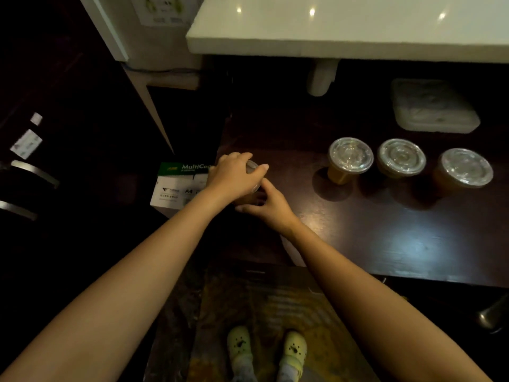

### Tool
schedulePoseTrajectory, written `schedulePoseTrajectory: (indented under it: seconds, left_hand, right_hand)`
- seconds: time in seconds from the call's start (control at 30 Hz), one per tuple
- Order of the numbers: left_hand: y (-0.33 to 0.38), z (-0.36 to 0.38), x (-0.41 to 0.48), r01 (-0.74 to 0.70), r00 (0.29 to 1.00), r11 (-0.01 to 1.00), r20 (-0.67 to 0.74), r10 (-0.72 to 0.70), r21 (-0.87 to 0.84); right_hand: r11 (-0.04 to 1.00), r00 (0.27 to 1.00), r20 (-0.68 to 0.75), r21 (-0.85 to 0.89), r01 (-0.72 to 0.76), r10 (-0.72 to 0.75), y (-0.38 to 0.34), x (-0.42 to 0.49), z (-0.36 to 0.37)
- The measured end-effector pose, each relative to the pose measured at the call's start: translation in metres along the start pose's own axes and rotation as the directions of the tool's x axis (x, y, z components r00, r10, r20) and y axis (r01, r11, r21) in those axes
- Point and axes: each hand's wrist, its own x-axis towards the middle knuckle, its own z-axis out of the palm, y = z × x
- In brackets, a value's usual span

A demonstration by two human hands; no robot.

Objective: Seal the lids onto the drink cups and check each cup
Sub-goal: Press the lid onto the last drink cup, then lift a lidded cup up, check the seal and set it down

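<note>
Left hand (234,176) and right hand (271,208) clamped on a cup (252,166) largely hidden beneath

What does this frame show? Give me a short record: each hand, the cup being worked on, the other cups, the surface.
left hand: on top of the fourth cup, fingers curled round its lid
right hand: grips the same cup's side
other cups: left cup, middle cup, right cup, all lidded, in a row
contents: amber drink
surface: dark table
nearby: white container behind the row
</note>
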Motion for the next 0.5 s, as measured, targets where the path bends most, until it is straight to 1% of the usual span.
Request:
schedulePoseTrajectory:
  seconds: [0.13,0.27,0.33,0.4,0.47,0.5]
  left_hand:
    - [0.023,-0.069,0.003,-0.074,0.996,0.971,-0.068,0.06,-0.226]
    - [0.054,-0.153,-0.009,-0.265,0.959,0.882,-0.198,0.201,-0.39]
    - [0.065,-0.19,-0.017,-0.345,0.936,0.788,-0.254,0.244,-0.51]
    - [0.071,-0.223,-0.027,-0.375,0.927,0.645,-0.276,0.254,-0.666]
    - [0.074,-0.249,-0.039,-0.343,0.938,0.526,-0.252,0.238,-0.779]
    - [0.075,-0.259,-0.046,-0.308,0.946,0.493,-0.205,0.251,-0.814]
  right_hand:
    - [0.99,0.988,-0.071,-0.056,0.133,-0.137,-0.058,0.008,-0.027]
    - [0.952,0.942,-0.144,-0.08,0.295,-0.304,-0.138,0.012,-0.06]
    - [0.918,0.902,-0.175,-0.122,0.378,-0.394,-0.18,0.01,-0.077]
    - [0.865,0.851,-0.179,-0.199,0.461,-0.494,-0.22,0.005,-0.092]
    - [0.781,0.782,-0.159,-0.317,0.538,-0.603,-0.256,-0.001,-0.103]
    - [0.731,0.742,-0.154,-0.383,0.564,-0.653,-0.271,-0.004,-0.108]
